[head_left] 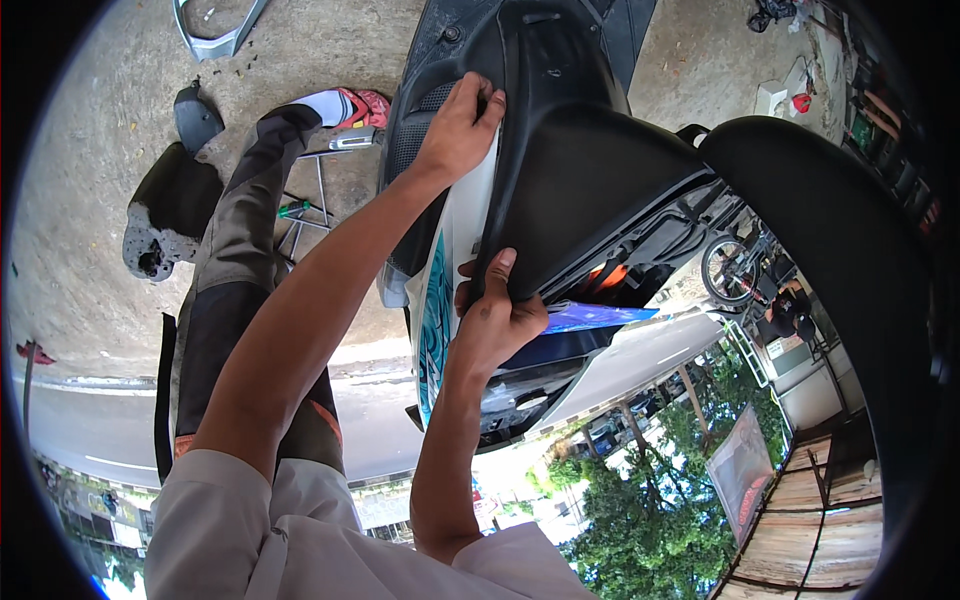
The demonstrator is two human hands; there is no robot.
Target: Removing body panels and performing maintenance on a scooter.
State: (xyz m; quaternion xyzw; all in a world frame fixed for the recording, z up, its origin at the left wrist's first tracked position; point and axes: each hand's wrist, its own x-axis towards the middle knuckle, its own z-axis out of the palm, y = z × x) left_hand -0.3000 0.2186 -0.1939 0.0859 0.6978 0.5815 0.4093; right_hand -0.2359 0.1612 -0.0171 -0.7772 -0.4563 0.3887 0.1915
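Note:
A black scooter body panel [575,190] lies beside a white side cover with turquoise graphics [435,310]. My left hand [463,128] is curled on the upper seam between them, fingertips at the black panel's edge. My right hand [497,315] grips the black panel's edge lower down, thumb on top, some fingers hidden behind it. Below it sticks out a blue glossy piece [600,317], with orange parts [607,277] in the opening.
A black seat [790,170] stands raised at right. On the concrete are dark foam padding [165,215], a wire stand with a green-handled screwdriver [295,208] and a loose grey trim piece [215,45]. A person [790,310] is by a motorcycle [728,268] at right.

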